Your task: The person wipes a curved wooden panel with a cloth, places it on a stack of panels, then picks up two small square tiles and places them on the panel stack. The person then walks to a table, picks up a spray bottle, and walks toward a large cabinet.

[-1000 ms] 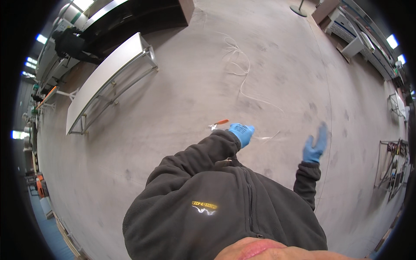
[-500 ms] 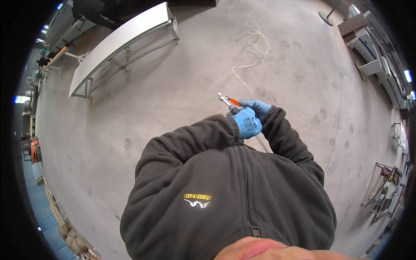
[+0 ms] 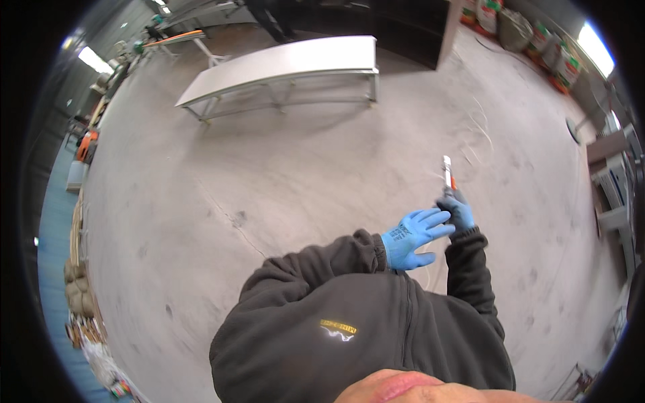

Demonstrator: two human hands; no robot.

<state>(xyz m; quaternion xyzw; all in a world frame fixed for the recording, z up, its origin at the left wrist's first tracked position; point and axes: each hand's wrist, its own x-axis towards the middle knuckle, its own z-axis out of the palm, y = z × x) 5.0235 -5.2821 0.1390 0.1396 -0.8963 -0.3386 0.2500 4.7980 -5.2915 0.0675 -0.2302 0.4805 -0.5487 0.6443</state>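
Observation:
My right hand (image 3: 457,210), in a blue glove with dark fingertips, is closed around a slim hand tool (image 3: 447,172) with a silver front end and an orange part along its side. The tool points away from me, and its rear is hidden in the glove; I cannot make out its exact kind. Beside that wrist, my left hand (image 3: 411,240) holds nothing. Its gloved fingers are spread, reaching toward the right hand and partly overlapping it in the picture.
A long white-topped table (image 3: 282,62) on a metal frame stands ahead. Thin white hose or cord (image 3: 485,127) loops over the concrete floor. A dark cabinet (image 3: 403,30) is at the back, sacks (image 3: 566,70) stand far right, and a person's legs (image 3: 269,20) show beyond the table.
My left hand has come off the tool and spread its fingers. The right hand now holds the tool alone, farther right. My view has turned left, so the table appears more central.

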